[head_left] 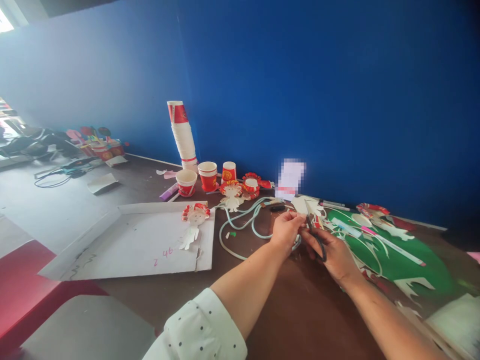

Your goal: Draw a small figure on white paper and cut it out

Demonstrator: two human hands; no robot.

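My right hand (330, 252) grips a pair of black-handled scissors (320, 248), its fingers around the handles and the blades pointing away from me. Close beside it, my left hand (287, 230) pinches a piece of white paper (304, 205) whose cut shape spreads out beyond my fingertips. The scissor blades lie against this paper; whether they are parted is hard to make out. A pale blue cable (258, 220) loops on the brown table just left of my hands. Paper figures with red frilled heads lie near, one figure (231, 196) behind the cable.
A shallow white box lid (142, 245) holds another paper figure (193, 225). Behind stand a tall stack of paper cups (183, 140) and several red-and-white cups (208, 175). To the right, a green sheet (427, 255) carries scraps and a marker (397, 247). A blue partition (318, 90) closes the back.
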